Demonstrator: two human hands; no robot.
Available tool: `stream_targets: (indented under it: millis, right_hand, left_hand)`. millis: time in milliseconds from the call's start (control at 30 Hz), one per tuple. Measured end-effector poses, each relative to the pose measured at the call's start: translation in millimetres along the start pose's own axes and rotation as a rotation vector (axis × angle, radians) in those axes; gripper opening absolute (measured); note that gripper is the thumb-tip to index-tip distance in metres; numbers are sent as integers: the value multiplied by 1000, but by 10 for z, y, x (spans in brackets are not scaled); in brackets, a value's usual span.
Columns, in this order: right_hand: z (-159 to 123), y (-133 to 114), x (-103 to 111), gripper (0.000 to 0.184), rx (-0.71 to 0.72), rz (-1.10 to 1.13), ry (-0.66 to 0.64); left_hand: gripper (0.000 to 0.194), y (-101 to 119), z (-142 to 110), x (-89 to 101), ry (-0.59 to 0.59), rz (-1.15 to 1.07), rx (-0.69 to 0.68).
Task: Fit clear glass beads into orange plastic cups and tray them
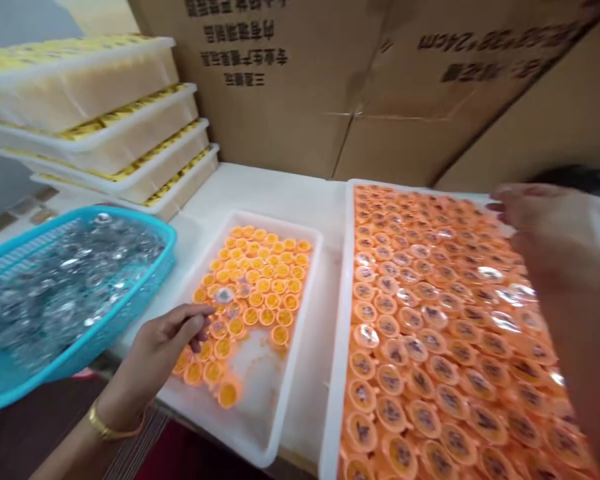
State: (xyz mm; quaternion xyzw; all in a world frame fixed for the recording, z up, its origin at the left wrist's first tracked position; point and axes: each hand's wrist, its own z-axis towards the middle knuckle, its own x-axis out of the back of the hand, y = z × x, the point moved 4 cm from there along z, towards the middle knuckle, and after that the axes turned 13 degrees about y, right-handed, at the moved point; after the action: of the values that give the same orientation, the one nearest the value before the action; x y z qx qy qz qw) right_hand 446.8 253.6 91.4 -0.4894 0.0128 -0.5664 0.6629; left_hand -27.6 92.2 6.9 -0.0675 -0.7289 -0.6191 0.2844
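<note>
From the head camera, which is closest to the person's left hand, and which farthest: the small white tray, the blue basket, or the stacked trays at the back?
From the left hand:
1. Small white tray, right under the fingers.
2. Blue basket, just to the left.
3. Stacked trays, far back left.

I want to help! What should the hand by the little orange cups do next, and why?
Probably pinch one orange cup and lift it. The left hand already reaches into the small white tray, fingertips among the cups, holding nothing, while the right hand hovers over the full tray.
</note>
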Motion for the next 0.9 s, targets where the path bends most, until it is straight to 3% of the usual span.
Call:
stream_targets:
  millis: [67, 133, 233, 300, 367, 433, 533, 667, 900]
  right_hand:
    - [-187, -240, 48, 43, -76, 79, -90]
    - [-632, -616, 112, 31, 20, 155, -335]
    - [-1723, -1140, 176, 19, 284, 175, -832]
    - [-2457, -1338, 199, 23, 398, 193, -1055]
    - [-3022, -1414, 190, 24, 494, 100, -1173]
    - [-3377, -1427, 157, 24, 573, -53, -1203]
    - [-3604, -1447, 74, 29, 621, -181, -1155]
    - [-3671, -1496, -80, 32, 650, -208, -1108]
    - [-3652, -1520, -164, 15, 763, -234, -1089]
  left_hand:
    - [34, -14, 49, 102, 39, 54, -62]
    - [26, -34, 36, 124, 25, 144, -175]
    - [20, -68, -54, 71, -31, 261, -353]
    - [20, -94, -109, 57, -33, 314, -420]
    - [20, -113, -149, 82, -14, 333, -466]
    - [20, -133, -180, 126, -8, 332, -492]
    - [21, -170, -219, 184, -35, 327, -498]
    - [21, -188, -248, 243, -36, 307, -504]
    - [20, -227, -310, 302, -31, 256, -492]
